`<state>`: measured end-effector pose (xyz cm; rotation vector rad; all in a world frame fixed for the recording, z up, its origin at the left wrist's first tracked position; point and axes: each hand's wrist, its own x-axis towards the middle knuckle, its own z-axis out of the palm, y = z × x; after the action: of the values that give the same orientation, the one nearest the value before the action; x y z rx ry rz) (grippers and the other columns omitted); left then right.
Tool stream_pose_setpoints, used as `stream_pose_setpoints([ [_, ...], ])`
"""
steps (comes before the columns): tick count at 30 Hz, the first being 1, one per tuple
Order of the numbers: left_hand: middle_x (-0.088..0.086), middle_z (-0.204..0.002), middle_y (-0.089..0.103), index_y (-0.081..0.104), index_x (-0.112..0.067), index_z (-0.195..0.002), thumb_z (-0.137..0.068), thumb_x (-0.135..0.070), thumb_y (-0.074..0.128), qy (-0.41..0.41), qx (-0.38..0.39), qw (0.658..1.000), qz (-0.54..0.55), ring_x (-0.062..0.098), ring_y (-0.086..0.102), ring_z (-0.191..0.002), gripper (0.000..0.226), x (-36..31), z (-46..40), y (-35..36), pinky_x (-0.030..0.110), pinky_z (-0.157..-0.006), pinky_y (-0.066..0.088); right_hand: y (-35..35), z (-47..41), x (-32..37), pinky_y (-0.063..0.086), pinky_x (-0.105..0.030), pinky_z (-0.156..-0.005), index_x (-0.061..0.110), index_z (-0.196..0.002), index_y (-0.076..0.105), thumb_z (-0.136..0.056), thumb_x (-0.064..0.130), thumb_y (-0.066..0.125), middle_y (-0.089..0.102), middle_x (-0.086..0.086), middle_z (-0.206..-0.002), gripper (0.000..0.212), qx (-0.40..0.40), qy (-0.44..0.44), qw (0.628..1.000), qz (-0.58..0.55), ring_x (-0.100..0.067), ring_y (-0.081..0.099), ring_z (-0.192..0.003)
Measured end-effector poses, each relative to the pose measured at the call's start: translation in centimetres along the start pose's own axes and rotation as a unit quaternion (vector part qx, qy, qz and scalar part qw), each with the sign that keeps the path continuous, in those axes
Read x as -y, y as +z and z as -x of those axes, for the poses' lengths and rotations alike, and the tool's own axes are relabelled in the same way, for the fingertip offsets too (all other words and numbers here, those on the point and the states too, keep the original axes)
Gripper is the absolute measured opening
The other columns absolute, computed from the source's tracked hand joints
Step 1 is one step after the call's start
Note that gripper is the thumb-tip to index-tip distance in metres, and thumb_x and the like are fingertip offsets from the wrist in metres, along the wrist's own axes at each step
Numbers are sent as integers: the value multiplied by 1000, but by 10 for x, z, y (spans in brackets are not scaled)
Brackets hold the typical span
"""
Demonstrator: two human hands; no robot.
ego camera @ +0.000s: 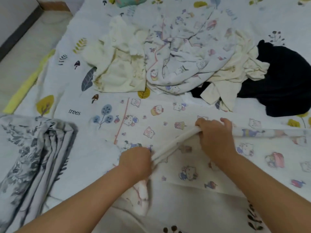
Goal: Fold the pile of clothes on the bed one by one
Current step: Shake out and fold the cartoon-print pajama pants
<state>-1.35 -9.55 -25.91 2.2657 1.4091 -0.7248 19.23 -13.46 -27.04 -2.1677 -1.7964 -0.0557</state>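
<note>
At lower centre of the frame, both hands gripped one folded edge of the cartoon-print garment point(168, 125), which lay spread flat on the bed point(80, 148). The left hand point(136, 161) pinched the nearer end and the right hand point(215, 133) clutched the farther end, stretching the edge taut between them, probably to keep the fold straight. Across the upper frame waited the unfolded pile point(176, 61), well apart from both hands.
</note>
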Motion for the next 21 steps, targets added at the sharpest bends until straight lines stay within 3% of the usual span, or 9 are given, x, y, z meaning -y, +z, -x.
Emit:
stream_pose_setpoints([
  [4, 3, -87, 59, 57, -17, -86, -87, -22, 49, -69, -46, 997, -4, 25, 56, -82, 10, 54, -15, -54, 26, -67, 40, 5, -23, -10, 22, -39, -88, 9, -76, 62, -77, -5, 60, 58, -4, -55, 14, 39, 34, 999, 14, -27, 54, -55],
  [7, 2, -77, 55, 54, -14, -75, -88, -27, 55, -88, -112, 990, 17, 24, 50, -77, 18, 88, -37, -95, 27, -67, 37, 9, -41, -10, 18, -36, -85, 11, -81, 61, -87, 5, 58, 57, -1, -62, 9, 49, 58, 997, 9, -23, 48, -64],
  [9, 5, -94, 61, 60, -13, -94, -85, -19, 59, -83, -196, 974, 77, 24, 51, -83, 11, 102, -57, -107, 29, -70, 37, 15, -54, -10, 19, -35, -87, 12, -86, 62, -91, 9, 52, 51, 2, -66, 11, 34, 84, 996, -3, -22, 46, -70],
  [11, 7, -106, 62, 55, -11, -112, -84, -15, 58, -90, -265, 947, 160, 27, 54, -93, 28, 109, -76, -100, 31, -73, 38, 23, -65, -12, 20, -38, -94, 12, -97, 61, -92, 18, 49, 57, -3, -78, 15, 50, 127, 991, -7, -27, 51, -87],
  [14, 14, -124, 56, 39, -7, -132, -87, -27, 62, -124, -198, 934, 270, 32, 54, -110, 54, 109, -96, -69, 37, -88, 42, 38, -74, -18, 16, -49, -106, 13, -125, 50, -94, 33, 45, 56, -11, -116, 37, 166, 191, 967, 38, -29, 41, -119],
  [16, 18, -124, 55, 36, -2, -133, -87, -33, 63, -167, -149, 929, 296, 35, 51, -114, 62, 110, -102, -45, 39, -91, 40, 47, -74, -23, 13, -54, -109, 13, -127, 48, -96, 33, 40, 53, -11, -122, 37, 204, 184, 959, 71, -29, 38, -123],
  [18, 15, -98, 59, 45, 0, -120, -85, -32, 65, -187, -175, 919, 301, 35, 56, -102, 52, 112, -104, -28, 37, -80, 41, 53, -71, -28, 16, -54, -108, 11, -117, 55, -97, 27, 38, 56, -11, -114, 31, 208, 164, 960, 93, -30, 41, -117],
  [20, 6, -68, 49, 51, -4, -84, -85, -25, 65, -188, -228, 912, 285, 29, 53, -75, 26, 115, -104, -21, 33, -60, 34, 57, -69, -32, 21, -50, -105, 8, -105, 59, -96, 22, 39, 59, -12, -104, 26, 189, 135, 966, 110, -31, 45, -110],
  [21, 5, -61, 42, 45, -6, -69, -85, -22, 62, -179, -259, 907, 279, 24, 46, -64, 28, 115, -104, -21, 33, -53, 29, 57, -69, -34, 23, -48, -102, 7, -100, 60, -96, 20, 40, 60, -12, -99, 24, 162, 128, 973, 107, -32, 46, -106],
])
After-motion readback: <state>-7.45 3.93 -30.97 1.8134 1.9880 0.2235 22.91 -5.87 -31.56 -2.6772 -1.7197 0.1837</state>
